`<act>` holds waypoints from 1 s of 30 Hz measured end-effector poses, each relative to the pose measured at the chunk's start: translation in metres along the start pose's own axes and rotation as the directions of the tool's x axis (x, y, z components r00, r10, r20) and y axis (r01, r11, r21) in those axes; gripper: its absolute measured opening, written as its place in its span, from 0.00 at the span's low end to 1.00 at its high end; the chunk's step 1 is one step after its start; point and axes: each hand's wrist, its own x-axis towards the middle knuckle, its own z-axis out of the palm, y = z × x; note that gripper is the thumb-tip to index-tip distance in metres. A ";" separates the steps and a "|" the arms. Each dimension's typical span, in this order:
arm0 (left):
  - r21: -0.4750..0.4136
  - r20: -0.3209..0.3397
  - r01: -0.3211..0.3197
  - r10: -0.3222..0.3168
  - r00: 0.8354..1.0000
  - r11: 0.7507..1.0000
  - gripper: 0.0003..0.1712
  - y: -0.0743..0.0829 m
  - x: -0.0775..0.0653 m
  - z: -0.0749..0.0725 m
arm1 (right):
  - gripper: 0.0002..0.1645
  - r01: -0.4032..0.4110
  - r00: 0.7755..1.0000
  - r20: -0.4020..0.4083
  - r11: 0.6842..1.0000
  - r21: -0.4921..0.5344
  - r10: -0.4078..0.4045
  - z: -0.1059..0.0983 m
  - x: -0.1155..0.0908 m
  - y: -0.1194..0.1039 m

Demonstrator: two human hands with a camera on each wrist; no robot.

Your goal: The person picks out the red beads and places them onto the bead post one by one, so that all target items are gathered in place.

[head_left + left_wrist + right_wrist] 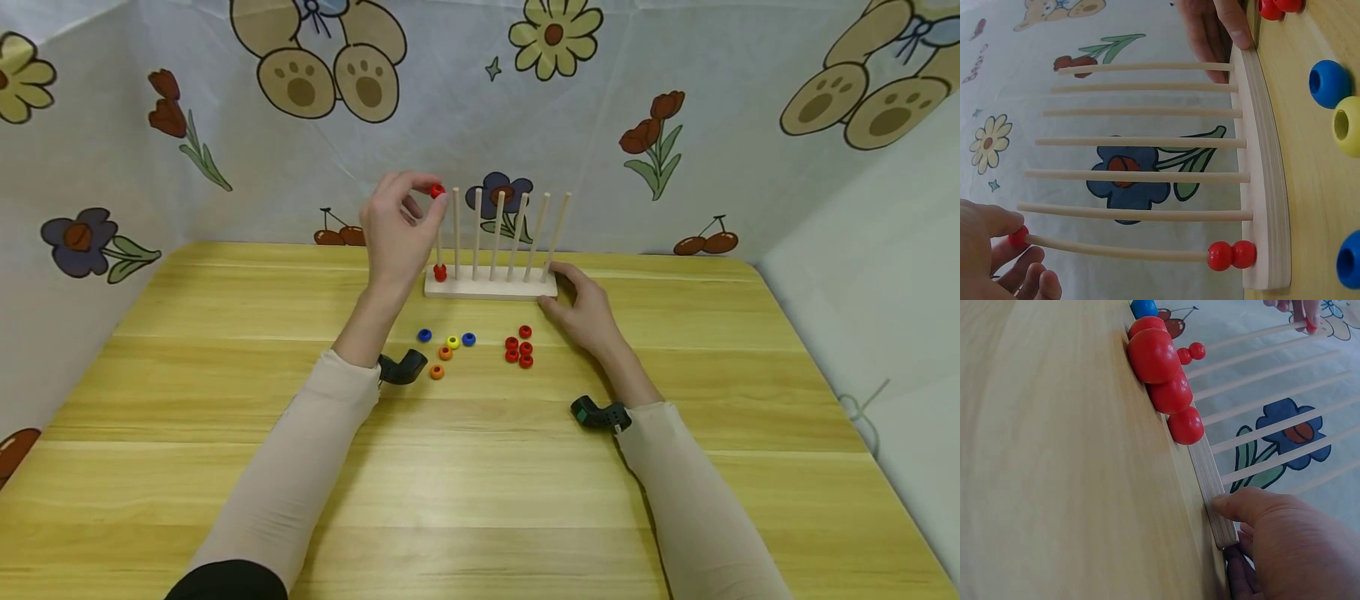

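A wooden peg rack (491, 289) with several upright pegs stands toward the back of the table. My left hand (401, 225) pinches a red bead (1019, 237) between thumb and finger at the top of the leftmost peg. At the foot of that same peg sit two red beads (1232, 255), stacked against the base. The other pegs carry no beads. My right hand (585, 308) holds the right end of the base, with the thumb (1235, 503) on the front side and the fingers behind, partly hidden.
Several loose red beads (526, 348) lie in a group in front of the rack. Left of them are two blue beads (468, 339), a yellow bead (452, 342) and two orange beads (437, 372). A patterned cloth (435, 108) hangs behind the table (480, 500).
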 end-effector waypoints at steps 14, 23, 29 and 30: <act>-0.051 -0.076 0.004 -0.008 0.997 0.999 0.10 0.003 0.000 -0.001 | 0.37 -0.001 1.000 -0.008 1.000 -0.017 0.001 0.000 0.000 0.000; -0.111 -0.055 -0.226 0.221 0.974 0.968 0.08 0.004 -0.004 0.006 | 0.37 0.003 1.000 -0.005 1.000 -0.006 -0.003 -0.001 0.000 0.001; -0.177 0.026 -0.234 0.242 0.970 0.956 0.06 0.003 -0.012 0.015 | 0.36 0.000 1.000 -0.006 1.000 -0.008 0.000 0.000 0.000 0.000; -0.191 0.048 -0.227 0.240 0.970 0.955 0.05 0.003 -0.014 0.017 | 0.36 0.000 1.000 -0.006 1.000 -0.006 0.000 0.000 0.000 0.000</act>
